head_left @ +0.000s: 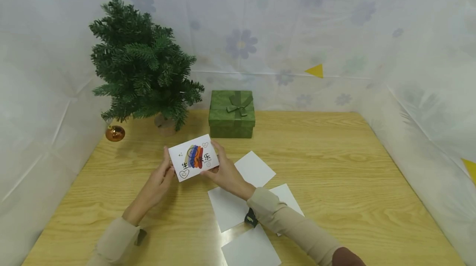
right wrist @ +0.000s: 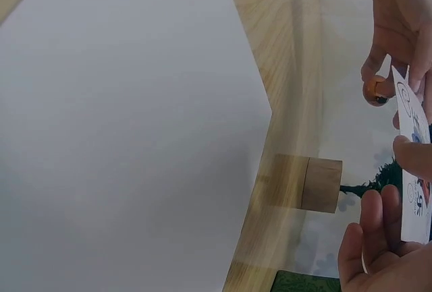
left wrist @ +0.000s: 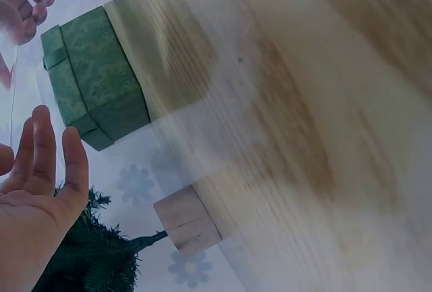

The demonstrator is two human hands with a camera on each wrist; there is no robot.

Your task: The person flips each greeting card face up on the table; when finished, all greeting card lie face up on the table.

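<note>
Currently, from my remote seat, I see both hands brought together, holding one small printed white card (head_left: 194, 157) between them, raised above the bench (head_left: 346, 167) and canted, its decorated face turned up to the head camera. The left hand (head_left: 158, 179) comes up from the lower left and has the card by its left edge; on the left wrist feed its fingers look nearly straight and slightly spread. The right hand (head_left: 226, 171) reaches in diagonally from the lower right, thumb on the card's face near the bottom edge, the other fingers around the right side and behind. I read both as narrow grips. Its beige sleeve (head_left: 293, 224) crosses over the loose white sheets (head_left: 255, 169), partly covering some of them. Beyond the card I have the green gift box (head_left: 231, 113) with its bow and, to its left, the small fir tree (head_left: 141, 63), a shiny orange ornament (head_left: 115, 133) hanging low on it.
</note>
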